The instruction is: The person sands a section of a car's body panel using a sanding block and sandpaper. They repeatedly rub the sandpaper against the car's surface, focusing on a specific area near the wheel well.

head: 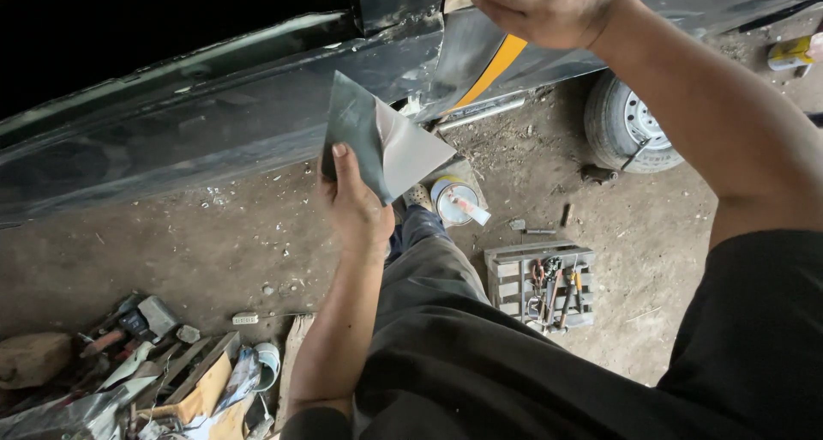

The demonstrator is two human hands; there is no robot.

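From the head camera we see the left hand (pixel 351 204) pinching a folded grey sheet of sandpaper (pixel 381 144) in front of the dark car body (pixel 197 114). The right hand (pixel 544 7) rests curled against the panel above. An open tin (pixel 453 200) and a small wooden pallet of tools (pixel 540 281) lie on the dirt floor (pixel 171 251).

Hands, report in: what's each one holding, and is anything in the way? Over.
Left hand grips folded grey sheet. Right hand up on dark car body. Nothing between sheet and panel.

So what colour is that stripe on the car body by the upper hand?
Yellow-orange: the stripe runs diagonally across the dark car body, seen in the head view.
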